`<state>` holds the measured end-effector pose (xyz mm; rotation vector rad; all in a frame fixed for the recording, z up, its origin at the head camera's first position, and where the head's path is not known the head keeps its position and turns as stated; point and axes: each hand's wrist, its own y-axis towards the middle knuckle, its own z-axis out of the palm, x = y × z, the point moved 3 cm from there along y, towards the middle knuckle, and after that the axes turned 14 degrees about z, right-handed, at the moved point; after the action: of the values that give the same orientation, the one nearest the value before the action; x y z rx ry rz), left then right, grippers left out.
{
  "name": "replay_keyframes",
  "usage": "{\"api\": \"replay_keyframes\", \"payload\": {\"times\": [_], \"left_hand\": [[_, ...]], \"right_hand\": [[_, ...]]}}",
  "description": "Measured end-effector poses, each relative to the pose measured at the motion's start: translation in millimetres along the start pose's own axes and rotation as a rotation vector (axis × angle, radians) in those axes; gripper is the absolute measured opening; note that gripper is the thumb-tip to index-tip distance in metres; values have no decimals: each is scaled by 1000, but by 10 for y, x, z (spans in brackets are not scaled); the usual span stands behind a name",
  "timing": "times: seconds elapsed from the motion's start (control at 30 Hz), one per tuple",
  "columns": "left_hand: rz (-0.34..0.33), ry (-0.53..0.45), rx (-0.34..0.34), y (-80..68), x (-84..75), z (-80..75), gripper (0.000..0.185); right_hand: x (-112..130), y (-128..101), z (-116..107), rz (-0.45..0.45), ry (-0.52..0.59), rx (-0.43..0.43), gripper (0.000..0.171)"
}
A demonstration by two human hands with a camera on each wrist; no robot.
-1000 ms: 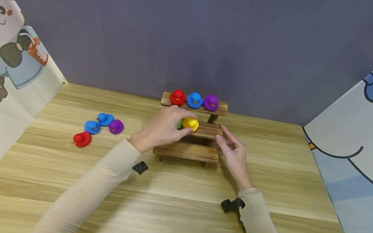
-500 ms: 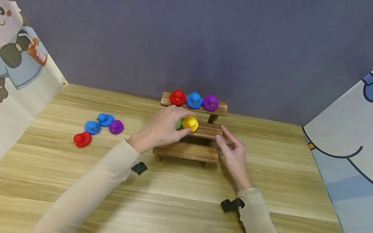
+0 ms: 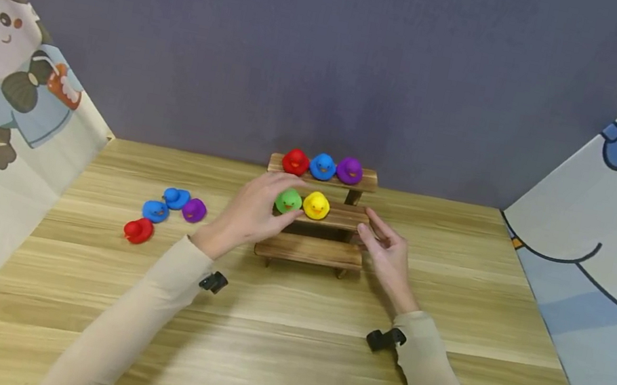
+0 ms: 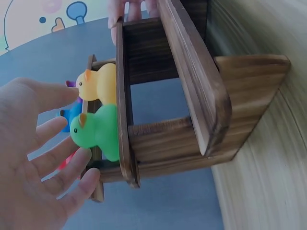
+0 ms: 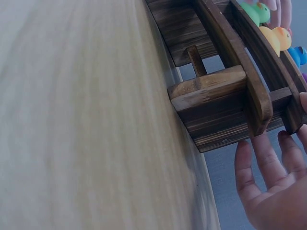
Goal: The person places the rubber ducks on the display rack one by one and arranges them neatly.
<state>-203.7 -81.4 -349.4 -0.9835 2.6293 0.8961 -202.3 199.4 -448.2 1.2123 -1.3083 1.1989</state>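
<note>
A small three-tier wooden shelf [image 3: 309, 250] stands against the back wall. On its middle tier a green rubber duck [image 3: 288, 201] sits to the left of a yellow rubber duck [image 3: 316, 206]. My left hand [image 3: 252, 210] is beside the green duck, fingers spread and relaxed around its left side; in the left wrist view the palm faces both ducks and grips neither. My right hand [image 3: 387, 254] holds the right end of the middle tier, with the thumb at the front and the index finger behind.
Red [image 3: 296, 162], blue [image 3: 322, 167] and purple [image 3: 349, 171] ducks line the top tier. Left on the wooden table [image 3: 278, 366] lie a red duck [image 3: 138, 230], two blue ducks [image 3: 155, 211] and a purple duck [image 3: 194, 210]. Printed panels flank both sides.
My left hand has let go of the yellow duck and drawn back to the left, uncovering the green duck. My right hand stays at the shelf's end.
</note>
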Motion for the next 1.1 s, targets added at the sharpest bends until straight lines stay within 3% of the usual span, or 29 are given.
{"api": "replay_keyframes", "payload": {"times": [0.27, 0.8, 1.1], "left_hand": [[-58, 14, -7, -174, 91, -67, 50], [-188, 56, 13, -686, 331, -236, 49], [-247, 66, -13, -979, 496, -344, 43]], "right_hand": [[6, -5, 10, -5, -3, 13, 51], [-15, 14, -15, -14, 11, 14, 50], [-26, 15, -19, -5, -4, 5, 50]]}}
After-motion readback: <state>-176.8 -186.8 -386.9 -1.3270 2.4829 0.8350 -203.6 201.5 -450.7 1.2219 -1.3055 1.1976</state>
